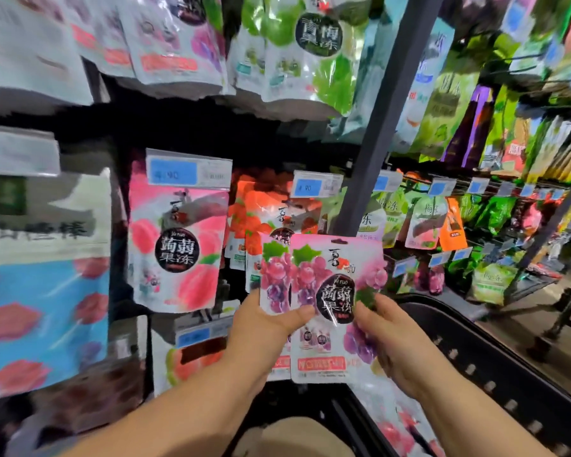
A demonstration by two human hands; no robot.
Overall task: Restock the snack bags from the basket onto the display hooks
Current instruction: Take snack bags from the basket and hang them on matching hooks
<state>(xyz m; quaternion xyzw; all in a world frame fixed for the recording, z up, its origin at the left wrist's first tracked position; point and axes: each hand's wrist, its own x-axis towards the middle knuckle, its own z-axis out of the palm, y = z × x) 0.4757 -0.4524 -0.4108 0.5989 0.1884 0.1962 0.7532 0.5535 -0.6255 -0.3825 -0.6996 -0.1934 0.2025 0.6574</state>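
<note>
Your L hand [267, 328] & R hand [393, 331] both pinch the grape bags [323, 291] mid-height. Bags upright, hole [339, 241] on top; price tag [315, 188] higher, so prob. lift.

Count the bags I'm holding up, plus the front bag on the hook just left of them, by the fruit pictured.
Grape bags: 2, one behind the other, held in left hand and right hand
Peach bag: 1
Total: 3
</note>
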